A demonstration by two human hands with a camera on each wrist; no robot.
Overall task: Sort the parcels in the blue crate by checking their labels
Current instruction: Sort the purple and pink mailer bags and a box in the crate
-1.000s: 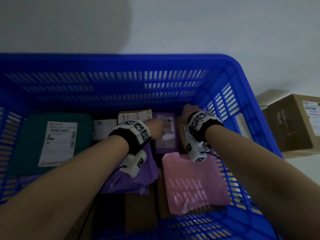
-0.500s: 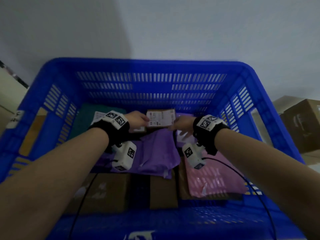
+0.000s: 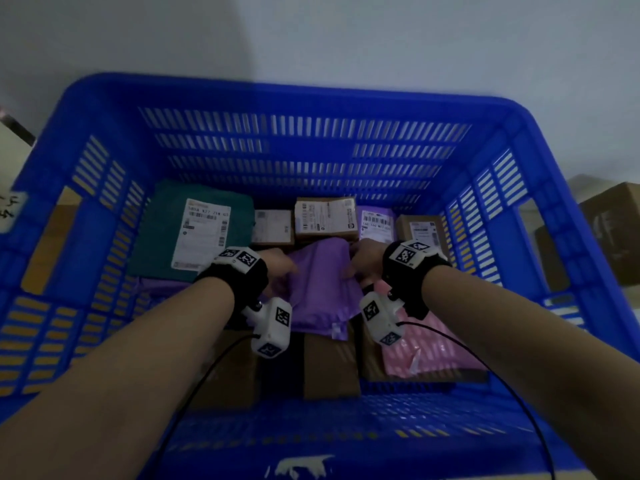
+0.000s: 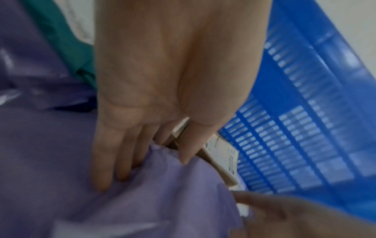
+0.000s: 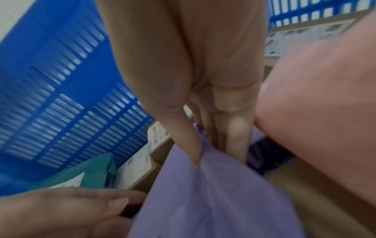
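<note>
Inside the blue crate, the left hand and right hand each pinch an edge of the purple mailer bag.

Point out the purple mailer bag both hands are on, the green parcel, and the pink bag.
purple mailer bag (image 3: 320, 289), head view: its bare middle between the hands.
green parcel (image 3: 159, 230), head view: green wrap left of its label.
pink bag (image 3: 433, 351), head view: its near surface.
</note>
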